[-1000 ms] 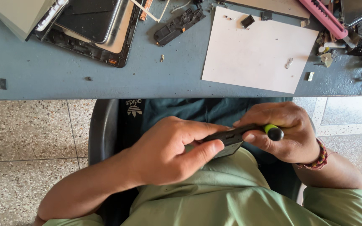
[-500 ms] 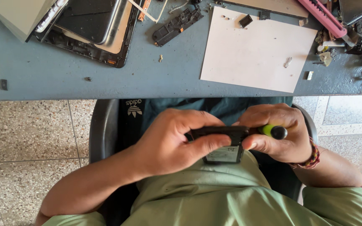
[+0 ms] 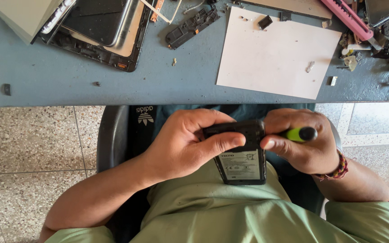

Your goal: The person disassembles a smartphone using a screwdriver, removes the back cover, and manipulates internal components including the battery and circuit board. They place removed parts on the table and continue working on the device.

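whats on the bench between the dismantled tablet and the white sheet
In the head view, a black plastic part lies between the dismantled tablet and the white sheet, plus a small screw-like bit.

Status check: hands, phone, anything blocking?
Left hand grips phone, back open, battery showing. Right hand holds green-handled screwdriver at phone's top edge. Nothing in the way; work held over lap, below table.

Blue-grey surface (image 3: 68,85) runs across the top, kinda scuffed and dusty, with a white sheet (image 3: 275,54) lying on it. Below that it's speckled terrazzo floor (image 3: 28,148) with thin joint lines. Black chair (image 3: 113,139) tucked under the edge. Even daylight, soft shadows.
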